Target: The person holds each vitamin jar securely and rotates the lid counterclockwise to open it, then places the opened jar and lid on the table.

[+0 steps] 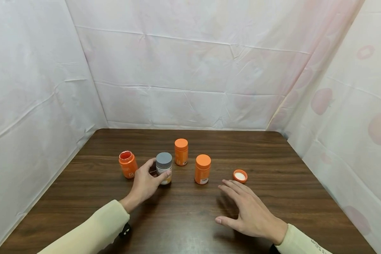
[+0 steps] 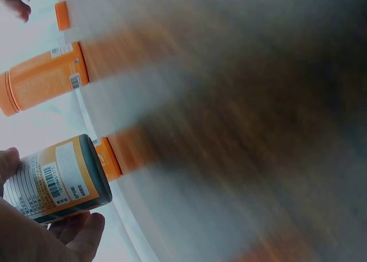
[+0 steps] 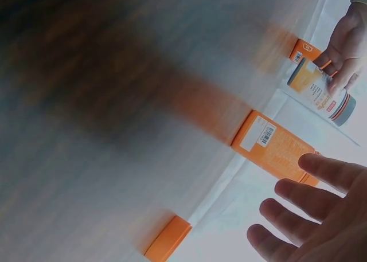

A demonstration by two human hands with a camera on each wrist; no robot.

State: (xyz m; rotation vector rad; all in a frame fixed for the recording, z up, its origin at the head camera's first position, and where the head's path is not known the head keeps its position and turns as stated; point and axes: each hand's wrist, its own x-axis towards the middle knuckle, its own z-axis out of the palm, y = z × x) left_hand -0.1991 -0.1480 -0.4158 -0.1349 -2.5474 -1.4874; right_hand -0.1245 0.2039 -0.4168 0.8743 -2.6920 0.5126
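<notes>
My left hand (image 1: 146, 181) grips a grey-lidded bottle (image 1: 163, 160) between thumb and fingers; its label with a barcode (image 2: 53, 182) shows in the left wrist view. Just left of that hand stands an uncapped orange bottle (image 1: 128, 165), its red inside showing at the mouth. My right hand (image 1: 252, 211) is held over the table at the right, fingers spread and holding nothing. Beyond its fingertips lies an orange cap (image 1: 240, 176), white inside facing up. A capped orange bottle (image 1: 203, 170) stands between the two hands.
Another capped orange bottle (image 1: 181, 152) stands farther back, behind and right of the grey-lidded one. The dark wood table (image 1: 184, 222) is bounded by white sheeting (image 1: 190, 70) at the back and both sides.
</notes>
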